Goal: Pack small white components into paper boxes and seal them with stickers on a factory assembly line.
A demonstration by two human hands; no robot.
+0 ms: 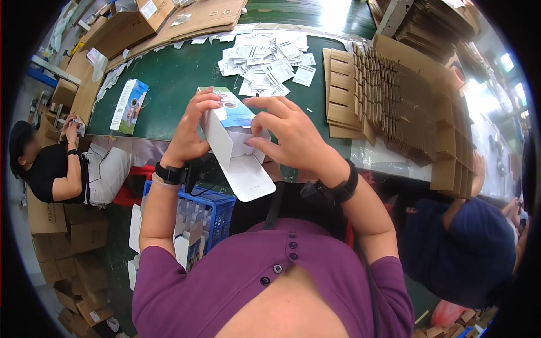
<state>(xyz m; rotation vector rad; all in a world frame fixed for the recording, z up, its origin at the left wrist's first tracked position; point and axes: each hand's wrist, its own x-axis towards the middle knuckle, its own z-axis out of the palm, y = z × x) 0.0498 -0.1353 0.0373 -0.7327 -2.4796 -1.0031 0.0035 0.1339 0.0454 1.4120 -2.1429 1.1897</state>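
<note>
L hand [189, 128] wraps the left side of an open box [218, 134], fingers over its far edge, thumb on the near side. R hand [290, 128] is half-curled at the box's right, thumb & fingertips at the opening; can't tell if it pinches anything. Box sits btwn both hands, tilted, open end twd the person, printed blue/green panel up, long white flap [249, 177] hanging below the hands.

Left of L hand: similar printed carton [129, 107], upright on the green table [174, 70]. Beyond both hands: messy pile of white paper slips [265, 65]. Right of R hand: stacked cardboard dividers [389, 96]. Below L hand, beside the forearm: blue crate [221, 217] w/ boxes in it. Co-worker in black top [62, 174] far left; another in dk blue cap [456, 253], lower right.
</note>
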